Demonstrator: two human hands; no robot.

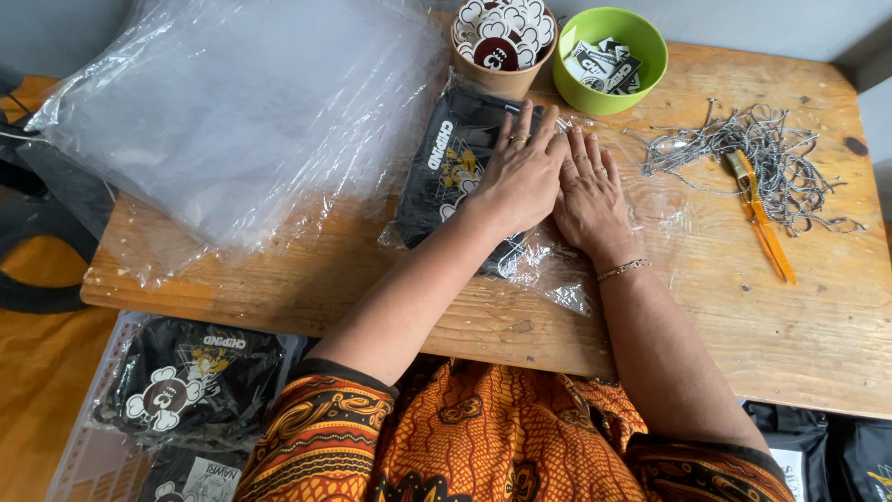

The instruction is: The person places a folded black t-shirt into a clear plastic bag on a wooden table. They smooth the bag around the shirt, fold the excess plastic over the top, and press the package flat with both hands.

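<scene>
Here both flat, open palms, left hand and right hand, press the bagged black garment, gripping nothing; the bag's flap, toward three o'clock, probably needs even, outward smoothing.

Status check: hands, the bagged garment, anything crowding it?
Left hand and right hand both flat, open, pressing the bagged black garment. Garment lies flat on wooden table. Brown cup touches its top edge; stack of clear bags alongside.

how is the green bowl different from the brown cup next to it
The green bowl is bright green and wider; the brown cup is tan and narrower. The bowl holds dark rectangular tags, the cup round white and dark red ones. Both stand upright, side by side at the table's far edge.
</scene>
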